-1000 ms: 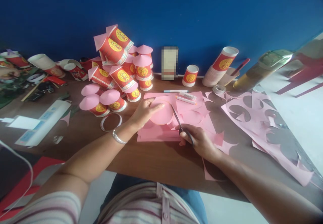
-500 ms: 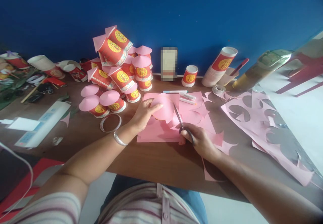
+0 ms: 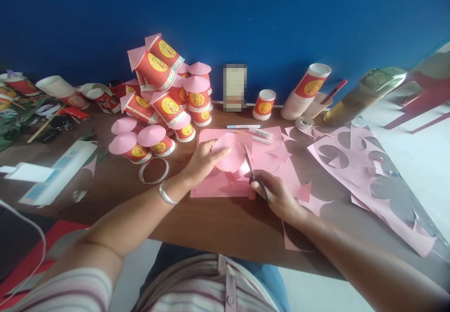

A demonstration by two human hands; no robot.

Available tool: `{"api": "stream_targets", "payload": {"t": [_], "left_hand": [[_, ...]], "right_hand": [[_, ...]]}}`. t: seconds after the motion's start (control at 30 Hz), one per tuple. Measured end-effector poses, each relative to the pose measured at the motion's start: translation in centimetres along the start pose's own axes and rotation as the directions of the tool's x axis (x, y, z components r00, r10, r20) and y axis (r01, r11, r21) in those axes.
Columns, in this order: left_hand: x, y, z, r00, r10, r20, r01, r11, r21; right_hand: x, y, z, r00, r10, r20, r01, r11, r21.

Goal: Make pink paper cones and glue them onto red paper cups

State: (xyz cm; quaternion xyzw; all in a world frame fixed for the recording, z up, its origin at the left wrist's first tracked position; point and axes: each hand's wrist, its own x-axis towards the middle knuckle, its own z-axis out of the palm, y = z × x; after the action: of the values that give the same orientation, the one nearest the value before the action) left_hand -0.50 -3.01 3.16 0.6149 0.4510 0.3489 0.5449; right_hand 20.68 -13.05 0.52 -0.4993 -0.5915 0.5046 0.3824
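Observation:
My left hand (image 3: 207,162) pinches a pink paper piece (image 3: 232,155) by its left side, thumb on top; its lower edge is cut round. My right hand (image 3: 279,192) grips dark-handled scissors (image 3: 250,164), with the blades upright along the paper's right edge. How far the blades are apart is hard to make out. Below both hands lie pink paper sheets (image 3: 211,187), on which a marker (image 3: 262,140) and a white tube (image 3: 260,132) rest. A blue-capped pen (image 3: 244,126) lies just behind them.
Red paper cups with pink cone tops (image 3: 168,105) are piled at the back left. A tape roll (image 3: 153,170) and a power strip (image 3: 59,173) lie left. Cut pink scraps (image 3: 369,194) spread right; a cup stack (image 3: 305,91) and a bottle (image 3: 365,94) stand behind.
My left hand has turned and lowered the pink paper slightly, moving it a little right. The scissors have shifted only slightly and stay at the paper's right edge.

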Motion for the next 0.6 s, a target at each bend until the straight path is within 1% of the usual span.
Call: {"api": "stream_targets", "payload": {"t": [0.13,0.37,0.6], "left_hand": [[-0.14,-0.23,0.07,0.998,-0.015,0.067,0.016,1.000,-0.011],[-0.21,-0.65,0.03,0.993,-0.048,0.112,0.050,0.999,-0.016],[-0.18,-0.37,-0.05,0.989,-0.079,0.122,0.083,0.996,-0.028]], "right_hand": [[0.01,-0.16,0.04,1.000,0.011,-0.009,-0.011,1.000,-0.005],[0.13,0.00,0.16,1.000,-0.005,-0.014,0.005,1.000,0.025],[0.16,0.15,0.14,1.000,-0.016,-0.015,0.016,1.000,0.011]]}}
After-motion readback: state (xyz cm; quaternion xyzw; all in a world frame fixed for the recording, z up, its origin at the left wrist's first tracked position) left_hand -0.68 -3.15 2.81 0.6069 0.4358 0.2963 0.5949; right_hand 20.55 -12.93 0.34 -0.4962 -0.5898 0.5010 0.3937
